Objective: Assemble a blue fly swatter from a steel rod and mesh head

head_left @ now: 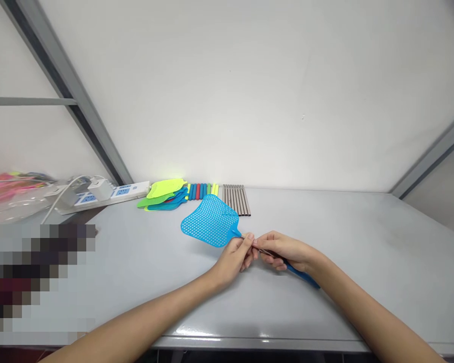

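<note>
A fly swatter (212, 222) with a blue perforated head, a thin metal rod and a blue handle is held over the table, its head pointing up and left. My left hand (238, 254) pinches the rod just below the head. Close beside it, my right hand (278, 249) is closed round the rod farther down, and the blue handle sticks out behind the wrist. Behind lie loose swatter heads (167, 187) in yellow, green and blue, a row of coloured handles (197, 191), and several metal rods (240, 200) side by side.
A white power strip (132, 189) with a plugged-in charger (100, 189) and cable lies at the table's back left. Beyond it are pink items in clear plastic (15, 194). A blurred-out patch covers the left. The grey table (363, 242) meets a white wall behind.
</note>
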Motion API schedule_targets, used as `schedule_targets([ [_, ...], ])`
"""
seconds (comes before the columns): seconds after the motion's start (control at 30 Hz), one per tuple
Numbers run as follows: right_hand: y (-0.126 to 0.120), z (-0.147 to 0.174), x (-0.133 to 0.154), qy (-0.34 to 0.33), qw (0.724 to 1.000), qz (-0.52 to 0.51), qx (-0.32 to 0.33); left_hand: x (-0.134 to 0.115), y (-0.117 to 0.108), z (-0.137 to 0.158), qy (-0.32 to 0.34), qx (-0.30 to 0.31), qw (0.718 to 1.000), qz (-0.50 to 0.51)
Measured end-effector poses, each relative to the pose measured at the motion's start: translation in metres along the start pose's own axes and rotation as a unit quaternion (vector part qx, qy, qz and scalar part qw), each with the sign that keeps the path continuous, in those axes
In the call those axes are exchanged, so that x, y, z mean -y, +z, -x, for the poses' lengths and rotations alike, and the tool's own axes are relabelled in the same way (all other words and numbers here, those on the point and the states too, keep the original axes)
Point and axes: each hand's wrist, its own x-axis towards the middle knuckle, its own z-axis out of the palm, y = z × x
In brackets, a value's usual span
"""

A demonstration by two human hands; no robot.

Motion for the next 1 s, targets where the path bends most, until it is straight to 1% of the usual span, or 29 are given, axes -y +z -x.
schedule_targets([
  [0.1, -0.0007, -0.0024, -0.0019, -0.023, 1.000, 0.004, -0.019, 0.0009, -0.0003, -0.0015, 0.002, 0.018, 1.000, 0.004],
  [0.23, 0.0002, -0.0030, -0.0008, -0.036, 0.999, -0.022, -0.015, 0.0003, -0.0011, -0.0025, -0.005, 0.018, 1.000, 0.009],
  [0.37, 0.0004, 0.0006, 0.0040, -0.027, 0.999, -0.023, -0.013, -0.0011, -0.0001, -0.0011, -0.021, 0.003, 0.999, 0.035],
  [0.5, 0.0008, 0.0031, 0.0075, -0.017, 1.000, 0.009, -0.019, -0.0008, 0.0008, 0.0003, -0.022, -0.012, 0.999, 0.027],
  [0.77, -0.0035, -0.0021, 0.0003, 0.014, 1.000, 0.019, -0.019, 0.0046, -0.0003, -0.0010, -0.016, -0.026, 0.999, 0.036],
  [0.87, -0.0028, -0.0024, -0.0001, 0.012, 1.000, 0.018, -0.019, 0.0048, -0.0007, -0.0020, -0.018, -0.029, 0.999, 0.042],
  [1.0, 0.0029, -0.0028, 0.0012, -0.005, 1.000, -0.010, -0.025, 0.0027, -0.0015, -0.0032, -0.018, -0.035, 0.998, 0.043],
])
